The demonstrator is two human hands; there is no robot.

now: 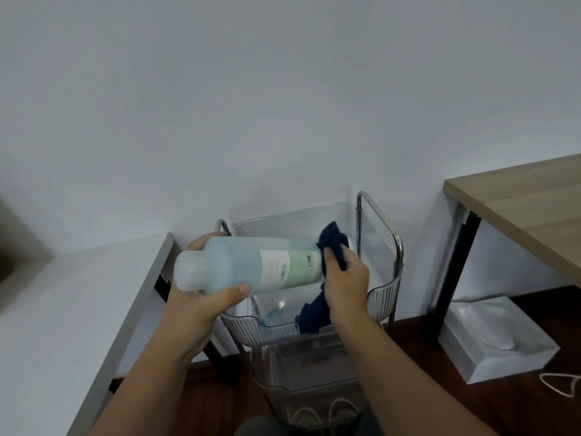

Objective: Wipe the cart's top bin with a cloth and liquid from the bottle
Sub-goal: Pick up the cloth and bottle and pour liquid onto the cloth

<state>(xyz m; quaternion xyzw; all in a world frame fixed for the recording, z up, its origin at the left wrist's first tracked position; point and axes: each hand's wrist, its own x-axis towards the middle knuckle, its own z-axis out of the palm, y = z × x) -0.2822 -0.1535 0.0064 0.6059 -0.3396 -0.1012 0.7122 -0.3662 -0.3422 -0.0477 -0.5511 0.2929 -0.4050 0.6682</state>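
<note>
— Two hands busy, both over the top bin (382, 291). What's in the left?

— My left hand (201, 297) grips the bottle (251, 265), thumb curled across the near side, fingers wrapped behind. Bottle lies almost flat, base toward me and left, neck pointing right. Pale blue liquid inside, white-and-green label facing up.

— And the right?

— My right hand (344, 278) pinches the cloth (333, 247), dark blue, bunched against the bottle's neck end. Cap or mouth is hidden under the cloth; can't tell if it's open. A tail of cloth hangs below my palm, down into the bin's front right corner.

— The bin itself?

— Clear ribbed plastic, top tier of the cart (397, 243), metal frame at the sides, set against the wall. A small bluish patch shows on the bin floor near the front rim. Clear lower bins sit beneath.

— Surroundings?

— Grey desk (78, 294) to the left, wooden desk (528, 202) to the right, white box (490, 341) on the dark floor under it.
</note>
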